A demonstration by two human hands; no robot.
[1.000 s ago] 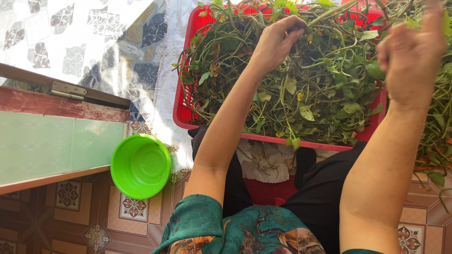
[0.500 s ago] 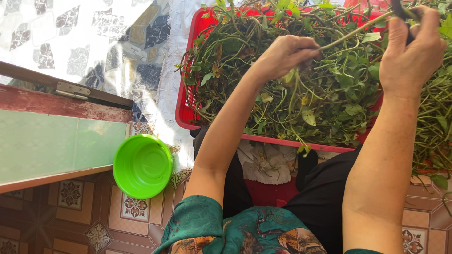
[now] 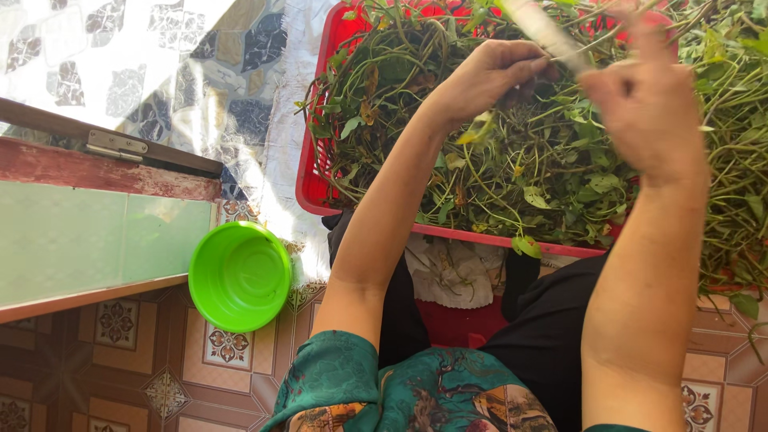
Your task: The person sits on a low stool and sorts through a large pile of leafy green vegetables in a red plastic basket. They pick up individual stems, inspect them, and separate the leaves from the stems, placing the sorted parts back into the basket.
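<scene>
A red plastic basket (image 3: 314,188) rests across my lap, heaped with green leafy vine stems (image 3: 512,168). My left hand (image 3: 484,72) is closed over the pile, pinching one end of a long green stem (image 3: 552,36). My right hand (image 3: 644,108) is raised above the greens and blurred, its fingers closed on the same stem further along. The stem runs slanted between the two hands.
An empty bright green plastic bowl (image 3: 240,276) sits on the patterned tile floor at my left. A wooden frame with a green glass pane (image 3: 88,232) lies further left. A white cloth (image 3: 280,120) is spread under the basket. More greens (image 3: 736,160) spill over at the right.
Both hands have drawn closer together over the greens. My right hand has lifted the stem and moves fast, now blurred. The view has shifted slightly.
</scene>
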